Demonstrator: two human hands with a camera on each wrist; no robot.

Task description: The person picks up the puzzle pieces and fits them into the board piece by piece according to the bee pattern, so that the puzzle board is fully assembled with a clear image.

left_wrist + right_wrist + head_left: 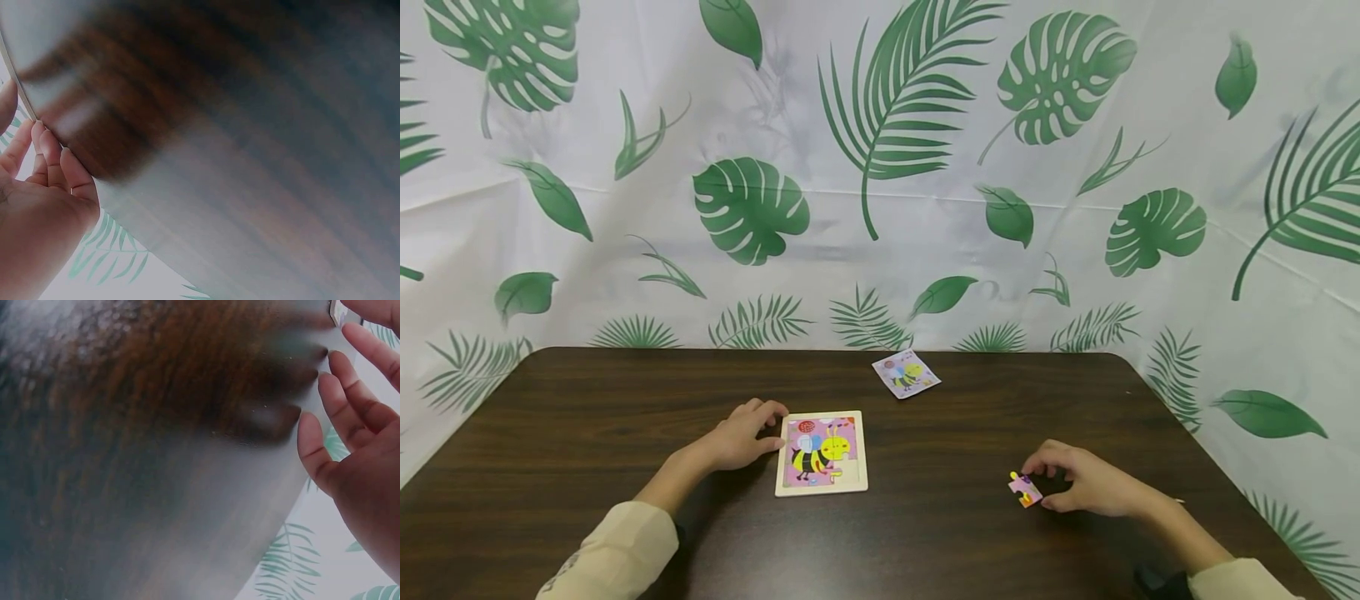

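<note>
A square wooden jigsaw board (859,450) with a bee picture lies on the dark table, its lower right corner showing bare wood. At its upper left corner my left hand (741,435) holds it, index finger near the corner and thumb at the left edge. Off to the right, my right hand (1086,479) pinches a pink jigsaw piece (1026,490) with yellow and orange parts between thumb and index finger. In the right wrist view, the other fingertips (310,434) rest close over the table, and only a sliver of the piece shows.
A small picture card (906,373) with the same bee lies near the table's back edge, behind the board. The brown table (940,542) meets a white curtain (925,250) printed with green leaves. A small pale speck (1178,501) lies beside the right wrist.
</note>
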